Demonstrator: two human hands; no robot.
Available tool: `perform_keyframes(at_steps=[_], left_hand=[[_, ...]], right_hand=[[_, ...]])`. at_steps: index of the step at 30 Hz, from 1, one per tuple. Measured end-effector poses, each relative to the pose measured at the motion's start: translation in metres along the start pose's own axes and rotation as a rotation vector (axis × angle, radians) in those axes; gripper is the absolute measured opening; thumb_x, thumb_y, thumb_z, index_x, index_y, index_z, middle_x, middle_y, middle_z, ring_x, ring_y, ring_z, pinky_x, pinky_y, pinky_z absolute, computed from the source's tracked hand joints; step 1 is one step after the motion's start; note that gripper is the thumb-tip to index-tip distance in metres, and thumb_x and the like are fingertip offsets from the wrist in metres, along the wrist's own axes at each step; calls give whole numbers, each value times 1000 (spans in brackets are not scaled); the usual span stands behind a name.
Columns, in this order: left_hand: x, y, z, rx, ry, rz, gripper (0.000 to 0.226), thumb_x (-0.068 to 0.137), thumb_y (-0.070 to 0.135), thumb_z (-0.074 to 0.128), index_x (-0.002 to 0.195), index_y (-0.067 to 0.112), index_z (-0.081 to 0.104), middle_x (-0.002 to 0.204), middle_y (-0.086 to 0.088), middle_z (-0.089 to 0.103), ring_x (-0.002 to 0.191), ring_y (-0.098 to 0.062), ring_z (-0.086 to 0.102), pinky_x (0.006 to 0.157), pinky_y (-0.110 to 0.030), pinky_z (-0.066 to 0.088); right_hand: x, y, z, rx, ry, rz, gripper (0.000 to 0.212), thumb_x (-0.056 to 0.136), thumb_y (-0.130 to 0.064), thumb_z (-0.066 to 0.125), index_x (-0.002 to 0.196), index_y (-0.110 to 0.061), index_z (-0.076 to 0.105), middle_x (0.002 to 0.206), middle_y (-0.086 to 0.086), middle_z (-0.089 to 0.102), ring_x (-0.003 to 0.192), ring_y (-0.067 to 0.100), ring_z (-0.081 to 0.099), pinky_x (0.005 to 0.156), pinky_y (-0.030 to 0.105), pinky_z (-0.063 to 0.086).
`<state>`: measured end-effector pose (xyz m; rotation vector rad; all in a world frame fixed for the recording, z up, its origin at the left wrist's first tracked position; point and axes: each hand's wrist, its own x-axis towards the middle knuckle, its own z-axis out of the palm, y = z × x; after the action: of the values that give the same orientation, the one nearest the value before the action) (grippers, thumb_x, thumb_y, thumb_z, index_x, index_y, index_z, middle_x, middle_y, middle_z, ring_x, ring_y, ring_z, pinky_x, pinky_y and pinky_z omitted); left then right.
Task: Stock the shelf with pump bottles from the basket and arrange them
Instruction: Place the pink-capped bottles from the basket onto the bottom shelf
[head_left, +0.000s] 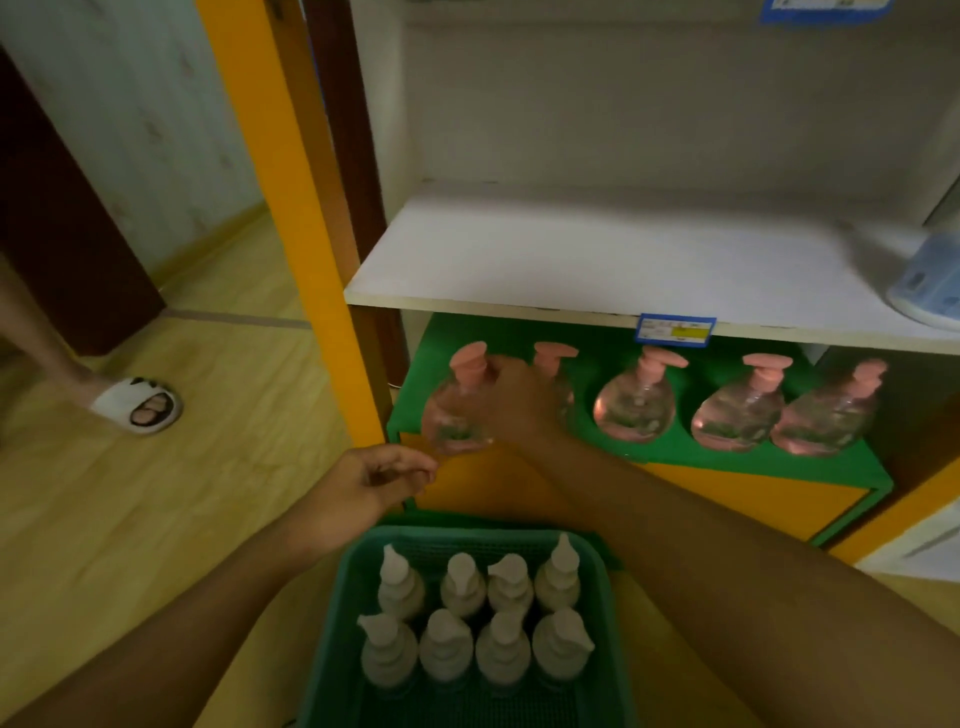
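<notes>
A green basket (613, 597) sits low in front of me, holding several clear pump bottles with beige pumps (462, 587). On the green lower shelf (685, 452) stand several round clear bottles with pink pumps (636, 400). My right hand (511, 397) reaches across and grips the leftmost pink-pump bottle (452, 410) at the shelf's front left corner. A second bottle is partly hidden behind that hand. My left hand (379, 480) hovers just below and left of that bottle, fingers loosely curled, holding nothing.
A bare white shelf board (571, 254) runs above the green one, with a blue price label (675, 330) on its edge and a blue-white container (930, 286) at its right end. An orange post (296, 218) frames the left side. Another person's slippered foot (137, 408) stands on the wooden floor.
</notes>
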<state>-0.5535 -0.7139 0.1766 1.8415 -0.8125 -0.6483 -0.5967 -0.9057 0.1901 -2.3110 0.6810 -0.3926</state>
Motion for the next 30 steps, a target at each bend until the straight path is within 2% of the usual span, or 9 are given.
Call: perform_keyframes(at_steps=[4, 6, 8, 11, 15, 20, 23, 27, 30], left_hand=[[-4, -15, -9, -2, -44, -39, 19, 90, 6, 57, 102, 15, 68, 99, 3, 70, 93, -8, 65, 83, -18, 49], [-6, -21, -12, 9, -54, -42, 19, 90, 6, 57, 105, 11, 68, 96, 4, 70, 87, -3, 65, 80, -16, 50], [-5, -25, -15, 28, -64, -43, 20, 90, 5, 57, 107, 10, 68, 94, 6, 69, 82, 3, 65, 77, -12, 50], [-4, -30, -17, 54, -65, -52, 21, 91, 5, 56, 108, 9, 67, 93, 7, 68, 87, -2, 64, 79, -13, 48], [-1, -29, -15, 48, -60, -60, 21, 92, 5, 55, 109, 8, 66, 94, 5, 67, 90, -9, 62, 82, -17, 48], [3, -25, -12, 25, -49, -33, 19, 91, 5, 55, 106, 9, 67, 90, 9, 66, 83, 2, 62, 75, -10, 48], [3, -24, -13, 11, -30, -33, 19, 92, 4, 55, 106, 8, 67, 91, 6, 67, 85, -3, 62, 75, -10, 48], [0, -23, -12, -17, -10, -51, 21, 92, 4, 54, 109, 6, 66, 96, 0, 68, 85, -5, 62, 70, -6, 47], [-4, -24, -2, -36, -25, -56, 19, 92, 5, 55, 103, 13, 67, 94, 3, 68, 80, 2, 64, 68, -6, 47]], right_hand=[[26, -11, 30, -40, 2, 41, 29, 88, -43, 57, 88, -14, 59, 75, -2, 58, 75, 19, 59, 70, 28, 39], [38, -9, 38, -48, 22, 97, 27, 89, -39, 57, 94, -12, 60, 84, 1, 61, 82, 21, 60, 72, 29, 38], [48, -6, 40, -45, 52, 150, 25, 89, -34, 58, 97, -10, 60, 93, 5, 65, 87, 24, 63, 75, 30, 45], [57, -3, 41, -55, 89, 163, 18, 89, -32, 59, 87, -15, 54, 85, 2, 61, 84, 25, 63, 75, 33, 49], [61, -4, 44, -70, 93, 153, 29, 84, -34, 66, 102, -12, 59, 87, 1, 56, 81, 21, 57, 68, 29, 41], [61, -5, 43, -103, 44, 159, 28, 85, -37, 64, 99, -13, 56, 89, 2, 58, 89, 24, 61, 72, 31, 46], [54, -5, 39, -84, 20, 108, 46, 82, -37, 68, 117, -12, 51, 103, 6, 62, 97, 27, 61, 77, 32, 47], [32, -7, 22, -34, 120, -2, 66, 84, -36, 67, 137, -11, 36, 117, 9, 62, 106, 27, 60, 87, 34, 47], [-4, -3, 4, 151, 119, -168, 57, 83, -34, 68, 132, -14, 45, 118, 4, 62, 101, 17, 57, 84, 31, 46]])
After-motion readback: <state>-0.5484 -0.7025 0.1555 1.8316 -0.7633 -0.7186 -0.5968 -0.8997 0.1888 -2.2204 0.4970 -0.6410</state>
